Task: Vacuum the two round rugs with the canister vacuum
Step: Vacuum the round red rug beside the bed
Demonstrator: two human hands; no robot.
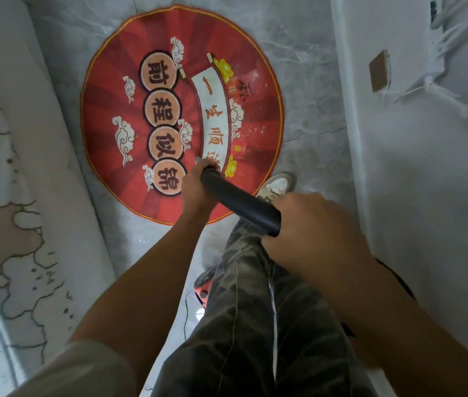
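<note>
A round red rug (129, 81) with Chinese characters and cloud motifs lies on the grey marble floor ahead of me. I hold a black vacuum wand (238, 200) over its near edge. My left hand (195, 187) grips the wand's far end, above the rug's lower rim. My right hand (316, 224) grips the near end, closer to my body. The nozzle is hidden behind my left hand. A red and black part of the canister vacuum (202, 287) shows on the floor behind my leg. Only one rug is in view.
My shoe (278, 184) stands at the rug's right edge, my camouflage trouser leg (255, 325) below it. A pale patterned wall or panel (12, 196) runs along the left. A white wall (427, 196) with a small brown plate (379, 70) closes the right side.
</note>
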